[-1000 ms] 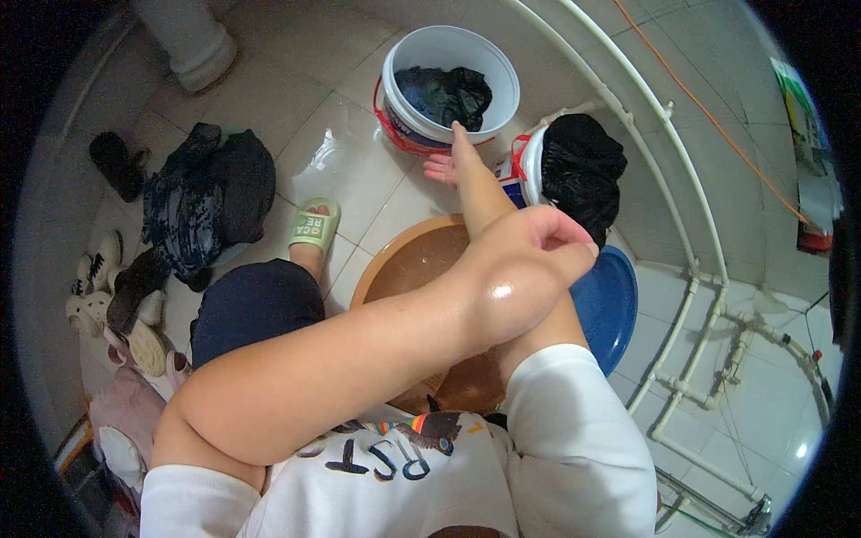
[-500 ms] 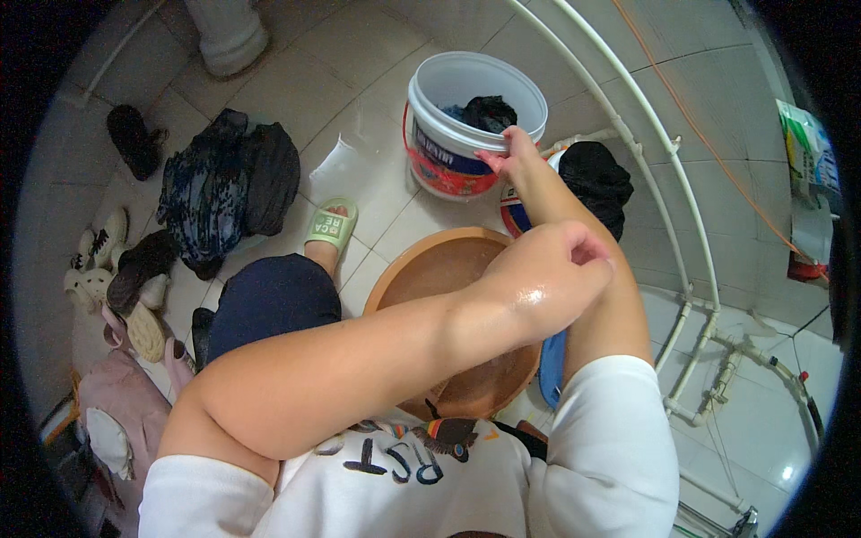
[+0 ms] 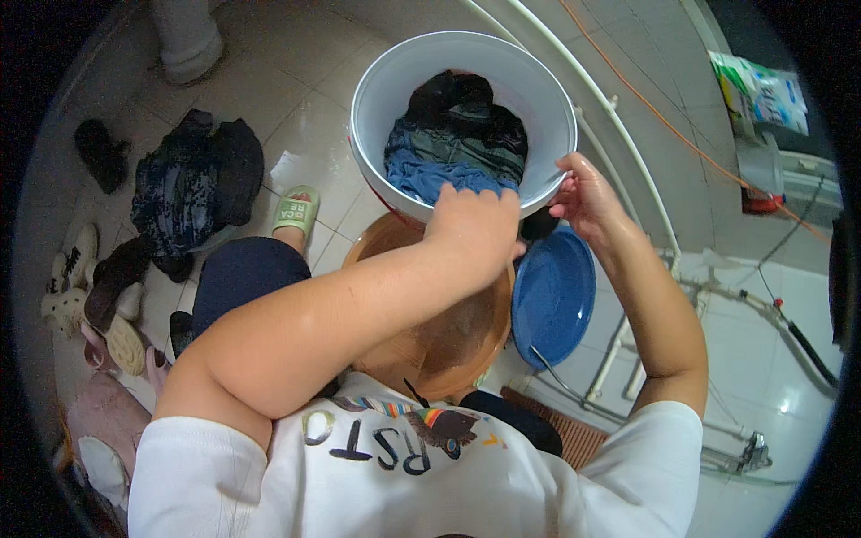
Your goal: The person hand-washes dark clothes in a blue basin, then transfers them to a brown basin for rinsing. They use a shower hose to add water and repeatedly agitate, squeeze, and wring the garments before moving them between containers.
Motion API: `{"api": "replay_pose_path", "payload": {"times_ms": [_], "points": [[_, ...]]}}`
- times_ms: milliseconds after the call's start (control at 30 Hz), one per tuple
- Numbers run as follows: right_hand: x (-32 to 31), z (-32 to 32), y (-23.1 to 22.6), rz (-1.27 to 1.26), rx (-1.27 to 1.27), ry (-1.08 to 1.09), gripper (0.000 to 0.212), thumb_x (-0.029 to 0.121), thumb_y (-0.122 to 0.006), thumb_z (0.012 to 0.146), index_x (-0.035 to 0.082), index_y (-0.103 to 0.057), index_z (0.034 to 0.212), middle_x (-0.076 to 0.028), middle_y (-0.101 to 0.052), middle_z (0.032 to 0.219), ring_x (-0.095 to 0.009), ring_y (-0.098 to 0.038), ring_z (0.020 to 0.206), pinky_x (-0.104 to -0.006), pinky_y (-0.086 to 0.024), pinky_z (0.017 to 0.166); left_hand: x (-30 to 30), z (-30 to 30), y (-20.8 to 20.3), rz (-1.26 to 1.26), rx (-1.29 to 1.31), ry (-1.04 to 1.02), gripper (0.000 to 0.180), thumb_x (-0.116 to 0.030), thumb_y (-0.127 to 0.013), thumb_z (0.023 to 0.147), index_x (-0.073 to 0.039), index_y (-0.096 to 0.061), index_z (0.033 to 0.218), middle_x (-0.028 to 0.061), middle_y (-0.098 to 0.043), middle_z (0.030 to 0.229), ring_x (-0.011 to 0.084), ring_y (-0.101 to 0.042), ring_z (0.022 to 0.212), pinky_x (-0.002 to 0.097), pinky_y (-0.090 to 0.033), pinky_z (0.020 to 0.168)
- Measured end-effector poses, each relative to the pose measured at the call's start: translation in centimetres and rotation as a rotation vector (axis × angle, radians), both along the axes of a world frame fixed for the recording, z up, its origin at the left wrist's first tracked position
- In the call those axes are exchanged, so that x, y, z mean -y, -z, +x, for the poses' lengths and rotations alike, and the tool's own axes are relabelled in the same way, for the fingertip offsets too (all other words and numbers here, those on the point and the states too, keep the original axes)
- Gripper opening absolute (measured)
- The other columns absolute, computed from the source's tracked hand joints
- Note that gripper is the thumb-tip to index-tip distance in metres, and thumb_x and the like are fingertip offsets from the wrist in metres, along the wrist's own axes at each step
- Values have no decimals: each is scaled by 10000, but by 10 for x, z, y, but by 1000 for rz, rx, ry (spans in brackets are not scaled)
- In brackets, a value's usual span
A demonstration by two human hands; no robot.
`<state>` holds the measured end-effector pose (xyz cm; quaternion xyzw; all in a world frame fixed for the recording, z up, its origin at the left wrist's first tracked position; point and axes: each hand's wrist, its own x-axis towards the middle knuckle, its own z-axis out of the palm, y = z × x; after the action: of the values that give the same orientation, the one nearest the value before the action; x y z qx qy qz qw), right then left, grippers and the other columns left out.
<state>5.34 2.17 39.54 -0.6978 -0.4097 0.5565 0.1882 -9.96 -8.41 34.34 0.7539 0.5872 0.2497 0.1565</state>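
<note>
Bucket is tilting near brown basin, dark-and-blue clothes are lying inside, right hand is gripping right rim, left hand is resting over near rim, can't tell if clutching cloth.

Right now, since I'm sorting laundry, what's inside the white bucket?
Inside the white bucket are black cloth, dark greenish cloth and, in front, blue cloth. The left hand hides part of the near side; the bottom and anything beneath the cloths cannot be seen.
</note>
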Motion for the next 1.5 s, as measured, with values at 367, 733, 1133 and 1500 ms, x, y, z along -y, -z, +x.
{"api": "replay_pose_path", "payload": {"times_ms": [367, 733, 1133, 1500], "points": [[133, 114, 40, 145, 170, 123, 567, 551, -345, 872, 57, -495, 636, -72, -528, 564, -178, -540, 473, -279, -461, 468, 43, 44, -3, -216, 293, 257, 326, -342, -519, 806, -63, -643, 694, 173, -608, 677, 340, -602, 636, 447, -472, 595], [367, 147, 266, -492, -822, 775, 561, 579, -410, 822, 108, -511, 1110, -109, -576, 1051, -266, -558, 935, -433, -482, 708, 98, 91, 24, -410, 38, 456, 301, -370, -540, 797, -95, -663, 801, 164, -625, 768, 330, -608, 722, 430, -474, 655], [328, 235, 190, -2, 82, 676, 604, 556, -509, 798, 15, -552, 1062, -122, -633, 894, -225, -619, 707, -382, -493, 580, 71, 89, 20, -584, 417, 169, 343, -355, -464, 837, -50, -621, 855, 171, -618, 841, 345, -581, 823, 430, -434, 722], [305, 277, 148, 294, 56, 641, 377, 304, -495, 878, -52, -573, 975, -147, -625, 925, -184, -605, 777, -292, -475, 701, 97, 114, 113, -1079, 711, -122, 426, -326, -346, 911, 38, -443, 1111, 226, -503, 1074, 346, -522, 954, 469, -418, 793]]}}
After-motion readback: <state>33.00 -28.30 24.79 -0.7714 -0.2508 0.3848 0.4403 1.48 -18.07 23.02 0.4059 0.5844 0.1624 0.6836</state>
